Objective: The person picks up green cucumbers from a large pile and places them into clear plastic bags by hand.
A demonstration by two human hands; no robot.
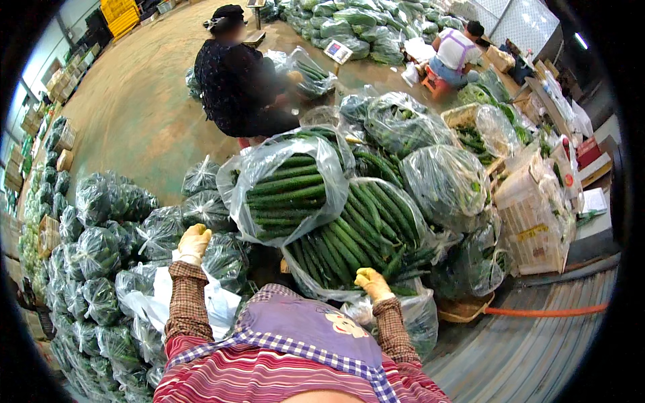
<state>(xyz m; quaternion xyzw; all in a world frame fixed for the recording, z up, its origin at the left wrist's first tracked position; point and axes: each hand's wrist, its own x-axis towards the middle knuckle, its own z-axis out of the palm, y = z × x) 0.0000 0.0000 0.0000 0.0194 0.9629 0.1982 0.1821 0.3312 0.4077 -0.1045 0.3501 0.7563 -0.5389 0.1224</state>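
Observation:
My left hand [193,243], in a pale yellow glove, is closed beside several tied bags of greens at the left. White plastic bags [218,302] lie under and around that forearm; whether the fingers grip anything is hidden. My right hand [374,285], gloved alike, has its fingers curled at the near edge of a heap of long green cucumbers [346,242]. What it holds, if anything, cannot be made out. The cucumbers lie in an open clear plastic bag [316,290]. Just beyond, another clear bag [235,208] stands open toward me, full of cucumbers.
Tied bags of vegetables [101,248] are stacked along the left. Filled bags [447,181] and a white crate [531,221] stand at the right, above an orange hose [544,310]. One person [235,87] sits ahead; another [457,54] sits farther right, near piled bags [363,27].

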